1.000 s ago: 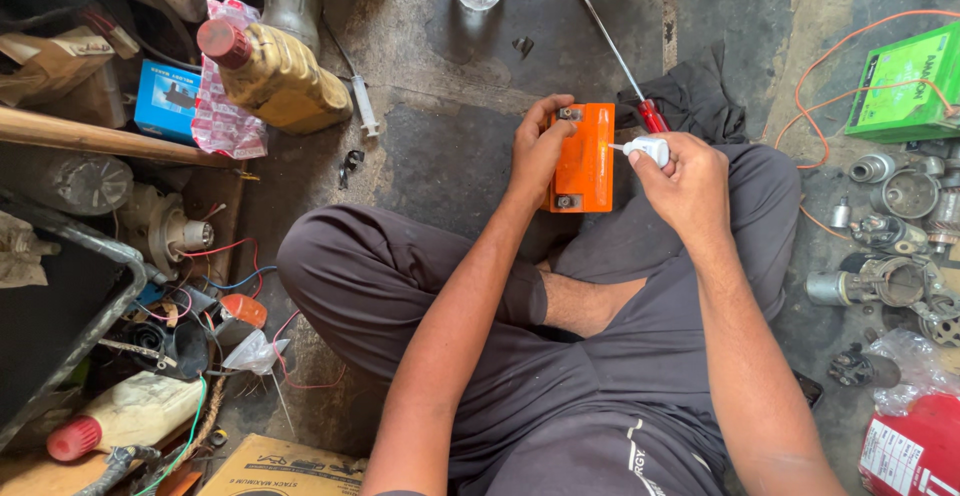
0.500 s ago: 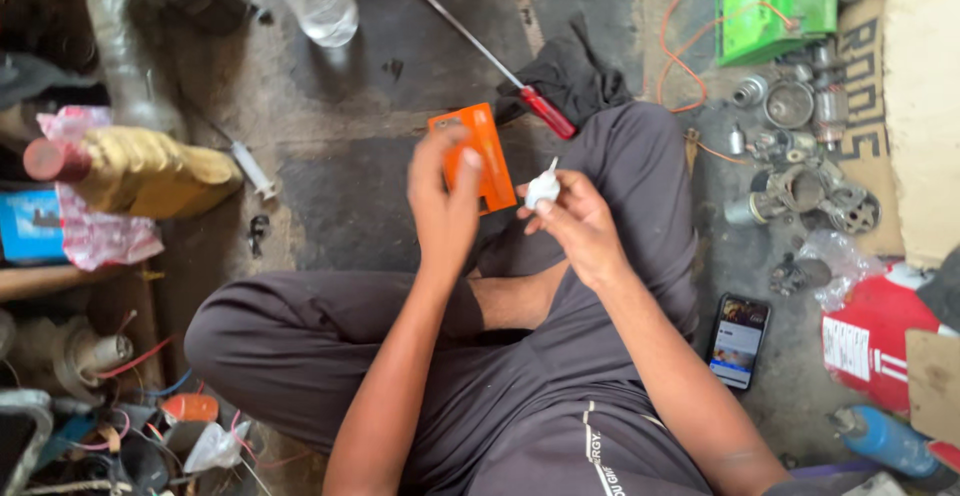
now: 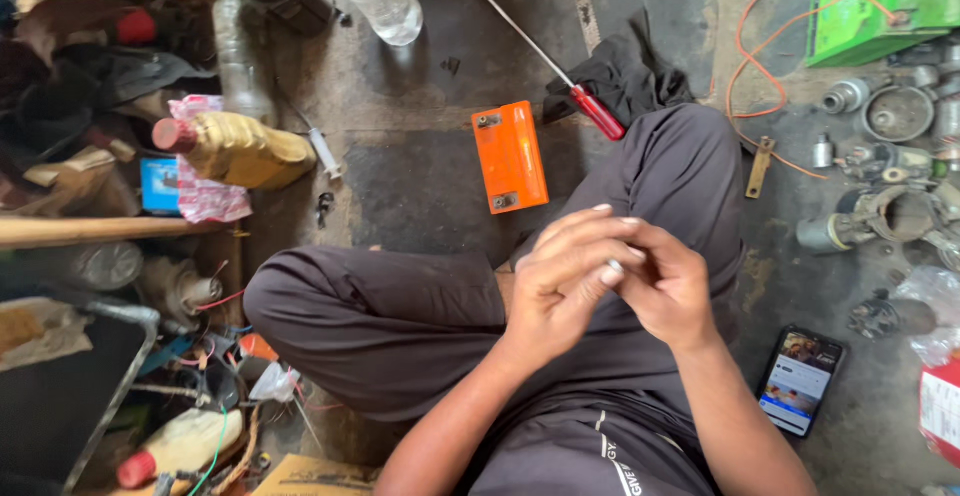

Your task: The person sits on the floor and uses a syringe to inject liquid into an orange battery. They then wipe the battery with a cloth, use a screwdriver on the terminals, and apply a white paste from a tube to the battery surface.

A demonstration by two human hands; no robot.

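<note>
Both hands meet over the lap: left hand [image 3: 565,286] curled over the right hand [image 3: 672,286], fingers closed together; whether something small is pinched between them I cannot tell. Orange battery [image 3: 510,156] lies on the floor just beyond the left hand, red-handled screwdriver [image 3: 570,74] past it. Judgement: work close over the lap so small bits don't drop.

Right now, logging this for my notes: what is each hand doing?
Left hand: fingers curled against the right hand, holding nothing visible.
Right hand: closed against the left; whether it holds anything cannot be told.
</note>
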